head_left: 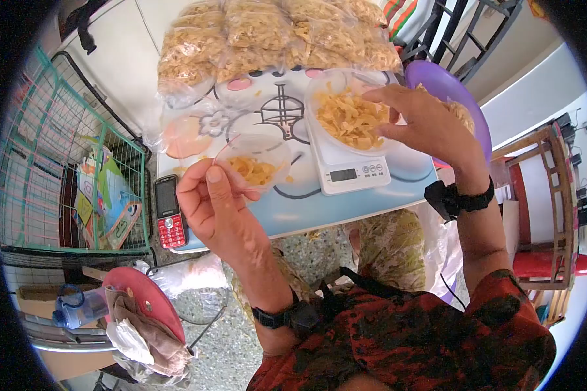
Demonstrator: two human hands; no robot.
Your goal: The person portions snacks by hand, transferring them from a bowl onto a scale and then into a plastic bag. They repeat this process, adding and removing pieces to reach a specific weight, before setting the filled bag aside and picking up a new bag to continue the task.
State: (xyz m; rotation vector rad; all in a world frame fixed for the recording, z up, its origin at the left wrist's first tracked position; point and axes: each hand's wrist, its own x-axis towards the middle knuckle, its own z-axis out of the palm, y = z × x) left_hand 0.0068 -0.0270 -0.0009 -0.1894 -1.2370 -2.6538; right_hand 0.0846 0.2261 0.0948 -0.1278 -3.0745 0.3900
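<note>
My left hand (218, 205) pinches the edge of a small clear plastic bag (277, 156) with some yellow dried flakes inside. Over at the right, a clear bowl (313, 120) stands on a white kitchen scale (359, 182). Yellow-brown flakes (349, 120) fill much of the bowl. At the bowl's right rim is my right hand (427, 120), its thumb and forefinger apart above the flakes. I see nothing held between them, though its other fingers are partly hidden. The digits on the scale's display are too dim to read.
Several filled clear bags (274, 39) line the table's back. Left of my left hand, a red and black phone (169, 212) lies at the table edge. A purple basin (479, 130) holds another bag at right. Green wire racking (78, 247) stands left, near a red stool (166, 306).
</note>
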